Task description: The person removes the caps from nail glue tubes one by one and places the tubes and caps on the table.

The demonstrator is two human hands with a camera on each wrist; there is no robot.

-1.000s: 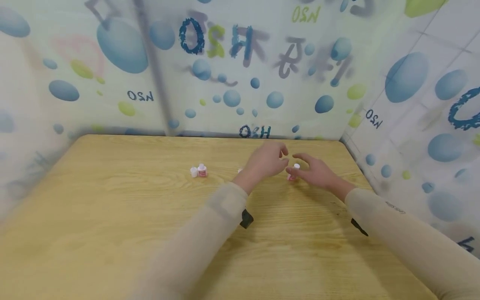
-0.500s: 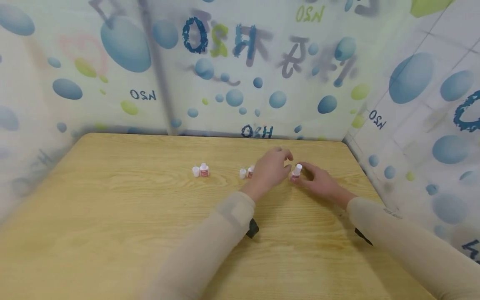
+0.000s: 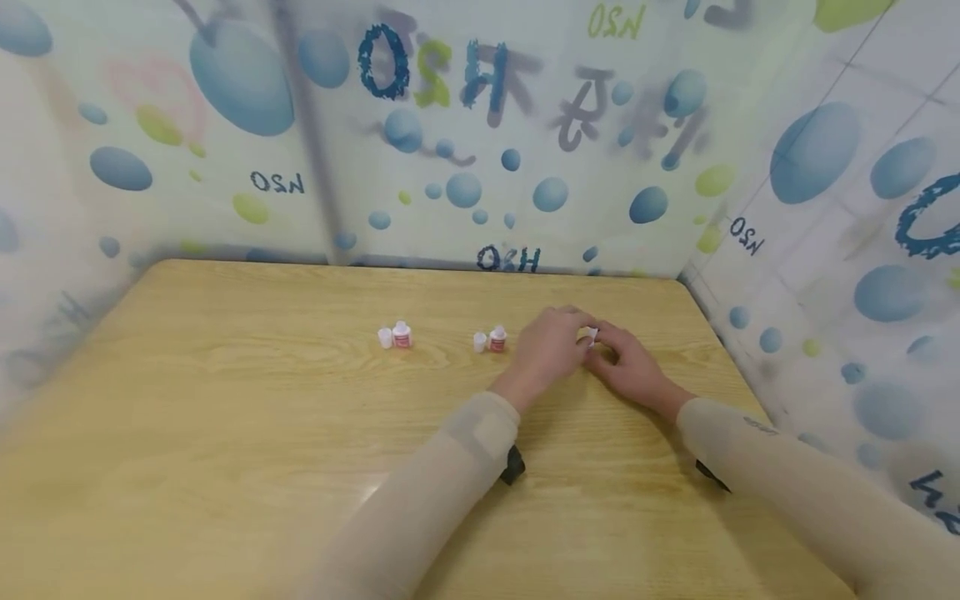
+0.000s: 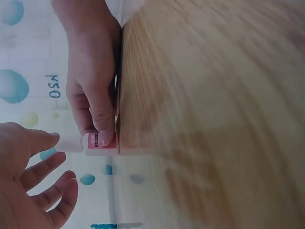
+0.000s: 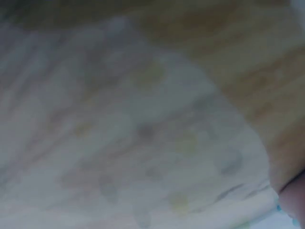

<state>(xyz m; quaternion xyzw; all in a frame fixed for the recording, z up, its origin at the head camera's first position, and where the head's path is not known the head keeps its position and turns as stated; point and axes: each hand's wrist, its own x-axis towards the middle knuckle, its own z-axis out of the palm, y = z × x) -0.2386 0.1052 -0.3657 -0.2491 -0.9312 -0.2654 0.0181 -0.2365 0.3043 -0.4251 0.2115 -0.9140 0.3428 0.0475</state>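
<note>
A small bottle (image 4: pixel 99 152) with a pink-red label and a tall white cap (image 4: pixel 70 144) stands on the table toward the right. My right hand (image 3: pixel 632 367) grips its body low down, thumb across the label. From the other side my left hand (image 3: pixel 546 350) pinches the top of the cap with thumb and a fingertip, its other fingers loosely curved. In the head view the hands hide most of this bottle. The right wrist view is blurred and shows mostly tabletop, with a sliver of skin at the lower right edge.
Left of my hands, an uncapped bottle (image 3: pixel 497 340) stands beside a loose white cap (image 3: pixel 480 342). Farther left is a second such bottle (image 3: pixel 402 336) with its cap (image 3: pixel 385 337). The wooden table (image 3: pixel 247 417) meets patterned walls at the back and right.
My right hand has closed around the bottle's body, and the bottle has straightened from a tilt. The left hand has moved right and lower onto the cap, uncovering the middle bottle.
</note>
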